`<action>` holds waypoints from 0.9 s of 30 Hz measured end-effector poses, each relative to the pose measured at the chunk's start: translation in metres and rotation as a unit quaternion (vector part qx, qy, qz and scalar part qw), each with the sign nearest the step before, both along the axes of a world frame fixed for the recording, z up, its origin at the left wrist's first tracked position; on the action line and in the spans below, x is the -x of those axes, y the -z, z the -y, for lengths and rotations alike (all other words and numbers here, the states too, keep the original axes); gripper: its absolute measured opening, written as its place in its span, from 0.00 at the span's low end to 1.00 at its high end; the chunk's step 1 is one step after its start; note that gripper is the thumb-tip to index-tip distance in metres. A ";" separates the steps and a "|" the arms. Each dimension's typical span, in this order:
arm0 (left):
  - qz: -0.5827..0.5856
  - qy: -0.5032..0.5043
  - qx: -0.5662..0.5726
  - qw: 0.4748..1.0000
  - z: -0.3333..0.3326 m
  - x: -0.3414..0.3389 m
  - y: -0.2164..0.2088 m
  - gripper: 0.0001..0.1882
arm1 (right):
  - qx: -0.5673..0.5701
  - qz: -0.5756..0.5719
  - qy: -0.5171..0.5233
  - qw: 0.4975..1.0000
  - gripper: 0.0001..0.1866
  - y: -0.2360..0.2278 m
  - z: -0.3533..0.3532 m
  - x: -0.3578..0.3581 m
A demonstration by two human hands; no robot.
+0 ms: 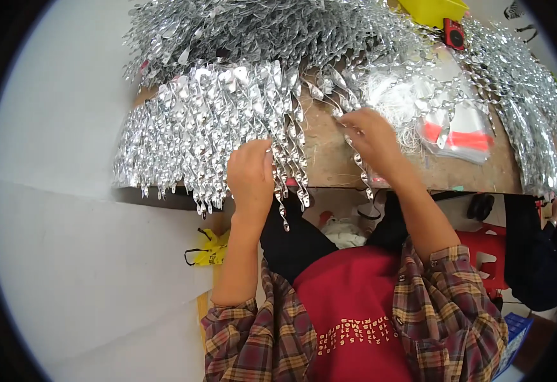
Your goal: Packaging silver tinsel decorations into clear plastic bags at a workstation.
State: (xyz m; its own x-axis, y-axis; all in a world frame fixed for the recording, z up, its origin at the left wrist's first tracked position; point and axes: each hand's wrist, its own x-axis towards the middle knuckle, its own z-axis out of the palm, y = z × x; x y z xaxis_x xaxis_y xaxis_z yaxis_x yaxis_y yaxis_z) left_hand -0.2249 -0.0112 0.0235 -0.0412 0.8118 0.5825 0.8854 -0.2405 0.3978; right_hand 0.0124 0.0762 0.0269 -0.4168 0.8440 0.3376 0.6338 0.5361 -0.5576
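While many silver spirals already lie sorted in a row, the left hand presses them, the right hand pinches one spiral strand; loose heaps remain.

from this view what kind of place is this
Probably a small craft or assembly workshop: a worn wooden worktable heaped with silver foil spirals, both hands sorting them, and a stack of clear packets beside.

workshop | worn wooden bench | heaped silver spiral ornaments | bagged parts
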 end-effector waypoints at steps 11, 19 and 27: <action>-0.117 0.026 0.044 0.992 -0.004 0.000 0.021 0.12 | 0.023 0.001 -0.135 0.991 0.08 0.050 0.006 0.071; -0.089 0.011 0.035 0.995 -0.010 -0.005 0.019 0.12 | 0.076 0.068 -0.048 0.994 0.06 0.036 0.005 0.052; -0.092 -0.085 0.010 0.992 -0.030 -0.005 0.030 0.08 | 0.000 0.102 -0.035 0.994 0.05 0.032 0.016 0.029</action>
State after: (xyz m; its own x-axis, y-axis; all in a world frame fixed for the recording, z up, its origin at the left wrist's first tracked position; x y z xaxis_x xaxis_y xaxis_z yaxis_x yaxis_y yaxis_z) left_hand -0.2198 0.0188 -0.0068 -0.0722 0.8144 0.5758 0.9707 -0.0753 0.2282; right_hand -0.0170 0.0606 -0.0056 -0.5346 0.8105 0.2394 0.6949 0.5828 -0.4212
